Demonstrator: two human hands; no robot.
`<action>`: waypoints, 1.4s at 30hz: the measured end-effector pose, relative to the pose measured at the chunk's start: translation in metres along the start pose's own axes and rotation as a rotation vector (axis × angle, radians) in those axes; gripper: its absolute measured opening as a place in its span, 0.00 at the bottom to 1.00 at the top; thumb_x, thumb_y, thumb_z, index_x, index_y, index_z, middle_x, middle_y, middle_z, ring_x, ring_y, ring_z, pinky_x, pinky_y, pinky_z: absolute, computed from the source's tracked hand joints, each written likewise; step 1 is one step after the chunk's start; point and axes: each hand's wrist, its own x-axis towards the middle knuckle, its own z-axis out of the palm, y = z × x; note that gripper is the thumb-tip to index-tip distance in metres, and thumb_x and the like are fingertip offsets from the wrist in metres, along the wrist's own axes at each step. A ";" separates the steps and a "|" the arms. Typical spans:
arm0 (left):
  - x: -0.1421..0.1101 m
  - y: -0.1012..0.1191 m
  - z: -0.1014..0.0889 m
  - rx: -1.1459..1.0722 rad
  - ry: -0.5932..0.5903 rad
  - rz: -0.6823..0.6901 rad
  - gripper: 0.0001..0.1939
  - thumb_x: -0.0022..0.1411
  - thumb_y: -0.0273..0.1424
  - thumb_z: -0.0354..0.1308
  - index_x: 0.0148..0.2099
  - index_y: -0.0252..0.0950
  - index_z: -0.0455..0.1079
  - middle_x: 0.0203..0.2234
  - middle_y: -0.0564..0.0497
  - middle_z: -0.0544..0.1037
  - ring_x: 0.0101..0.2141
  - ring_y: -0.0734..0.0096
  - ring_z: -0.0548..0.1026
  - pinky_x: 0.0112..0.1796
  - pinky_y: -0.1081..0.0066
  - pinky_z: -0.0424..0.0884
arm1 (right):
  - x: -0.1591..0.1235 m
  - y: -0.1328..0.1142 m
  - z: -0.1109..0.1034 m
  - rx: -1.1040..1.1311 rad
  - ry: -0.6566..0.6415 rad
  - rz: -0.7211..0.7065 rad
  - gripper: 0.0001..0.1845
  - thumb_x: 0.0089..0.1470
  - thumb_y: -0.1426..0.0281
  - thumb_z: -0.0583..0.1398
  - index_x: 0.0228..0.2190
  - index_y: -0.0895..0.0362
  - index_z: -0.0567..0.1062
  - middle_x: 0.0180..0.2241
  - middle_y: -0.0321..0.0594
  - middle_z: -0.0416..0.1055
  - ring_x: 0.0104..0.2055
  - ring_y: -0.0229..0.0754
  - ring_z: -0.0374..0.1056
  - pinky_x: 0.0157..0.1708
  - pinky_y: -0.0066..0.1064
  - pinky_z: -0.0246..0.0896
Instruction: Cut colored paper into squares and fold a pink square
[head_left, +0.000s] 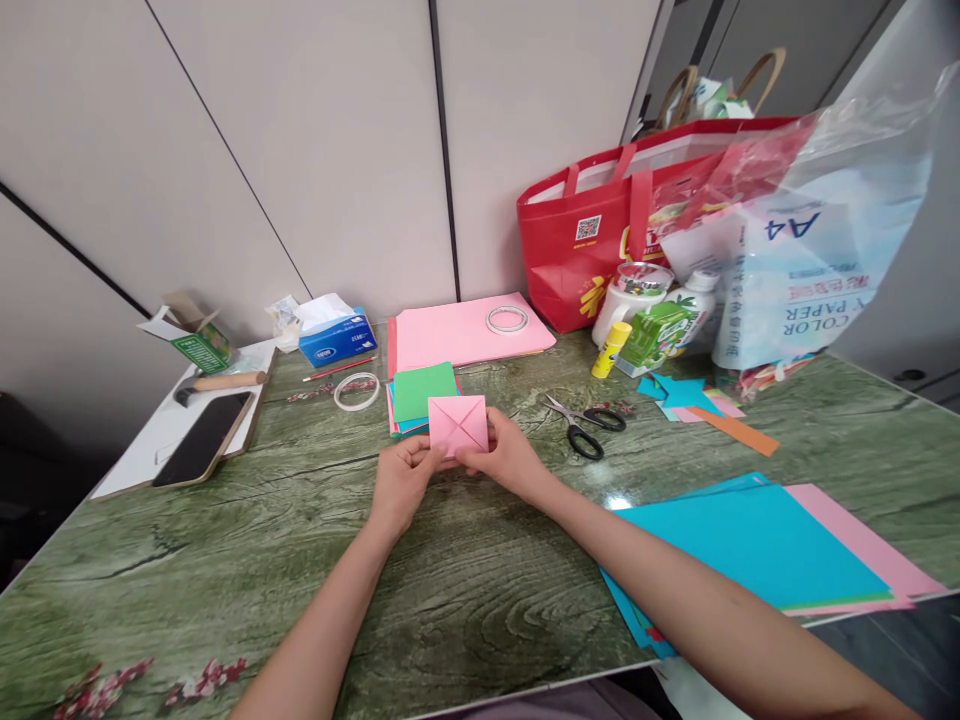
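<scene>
A small pink square of folded paper [458, 424], its seams meeting in an X at the middle, is held up over the table [420, 590]. My left hand [401, 480] pinches its lower left corner between thumb and fingers. At the lower right edge, my right hand [510, 458] grips it, thumb in front and fingers behind. Just behind the held paper lies a stack of coloured squares with a green sheet [424, 391] on top. To the right of my right hand rest black-handled scissors [587, 424], blades apart.
Tape rolls [356, 392], a blue tissue box [337, 338] and pink sheets [450, 335] sit toward the back. A phone [202, 440] and hammer [225, 382] lie left. Glue stick [611, 350], red bag [559, 240], paper scraps [686, 395] and blue sheets [757, 545] occupy the right.
</scene>
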 end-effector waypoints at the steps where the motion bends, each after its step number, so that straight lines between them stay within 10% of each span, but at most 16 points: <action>1: 0.000 0.000 0.000 0.000 0.004 0.001 0.14 0.44 0.35 0.65 0.33 0.31 0.74 0.24 0.48 0.80 0.26 0.63 0.78 0.36 0.64 0.73 | 0.000 0.000 0.000 0.006 -0.012 -0.002 0.21 0.34 0.71 0.63 0.35 0.57 0.64 0.26 0.35 0.70 0.23 0.37 0.66 0.19 0.28 0.64; 42: 0.009 -0.001 -0.014 -0.019 0.096 0.004 0.17 0.41 0.38 0.66 0.32 0.33 0.72 0.23 0.47 0.80 0.27 0.60 0.78 0.37 0.64 0.70 | 0.006 -0.003 -0.011 0.493 -0.128 0.147 0.24 0.32 0.70 0.67 0.34 0.58 0.65 0.20 0.35 0.74 0.24 0.40 0.73 0.31 0.36 0.71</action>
